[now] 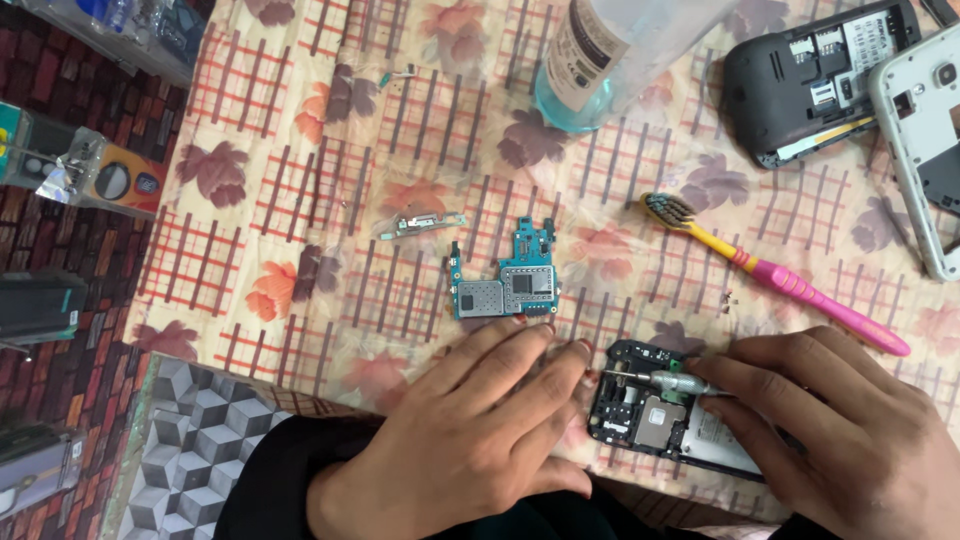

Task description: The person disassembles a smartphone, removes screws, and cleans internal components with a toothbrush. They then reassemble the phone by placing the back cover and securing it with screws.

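Steel-tipped screwdriver lies level in the right hand's closed grip, its point aimed leftward over the opened phone on the bench — the left hand, fingertips pressing, steadies that phone's left edge.

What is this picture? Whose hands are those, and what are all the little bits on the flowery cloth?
The picture comes from a camera worn on a person's head, looking down at their own two hands. The right hand holds a small screwdriver with its tip on an opened phone. The left hand steadies that phone at its edge. On the cloth lie a blue circuit board, a small metal part, a pink and yellow toothbrush, a clear bottle with blue liquid, and two more phone shells, one dark, one white.
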